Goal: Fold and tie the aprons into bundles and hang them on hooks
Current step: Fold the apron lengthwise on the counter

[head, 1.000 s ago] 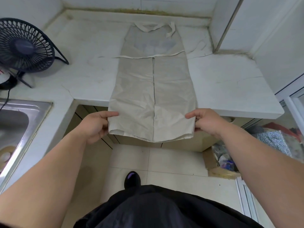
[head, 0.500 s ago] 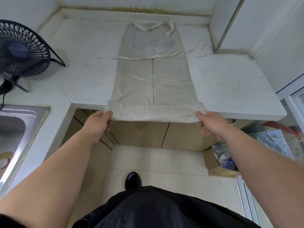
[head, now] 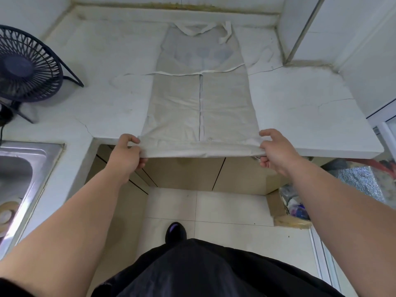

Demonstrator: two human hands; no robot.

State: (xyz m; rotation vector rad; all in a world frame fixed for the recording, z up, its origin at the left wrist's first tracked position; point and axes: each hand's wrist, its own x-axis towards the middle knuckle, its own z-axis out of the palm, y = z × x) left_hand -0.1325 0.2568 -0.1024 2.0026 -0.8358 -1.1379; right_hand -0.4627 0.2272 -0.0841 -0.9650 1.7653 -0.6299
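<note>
Observer: Apron point(head: 201, 108), pale beige, lies flat and lengthwise on the white counter point(head: 300, 116). Bib end points to the back wall, with the neck loop point(head: 199, 31) at the far edge. Both long sides are folded in, and their edges meet along a centre line.

Recorder: Near end?

Observer: Turned up into a narrow fold right at the counter's front edge. The person's left hand point(head: 126, 155) pinches the left corner of that fold, one digit on top of the cloth and the rest curled beneath. Right hand point(head: 276, 151) pinches the right corner the same way, one digit reaching over the cloth. The fold is stretched straight between the two hands.

Recorder: Ties?

Observer: Waist tie point(head: 171, 73) crosses the apron just below the bib and trails off to the left on the counter.

Recorder: Surroundings?

Observer: Dark desk fan point(head: 23, 65) stands on the counter at far left, well apart from the apron. Steel sink point(head: 25, 168) is set in nearer the person on that side. Beige cabinet doors point(head: 186, 174) show below the counter edge. One dark shoe point(head: 175, 232) is on the tiled floor. Cardboard box point(head: 276, 209) sits on the floor at right, contents too blurred to tell.
</note>
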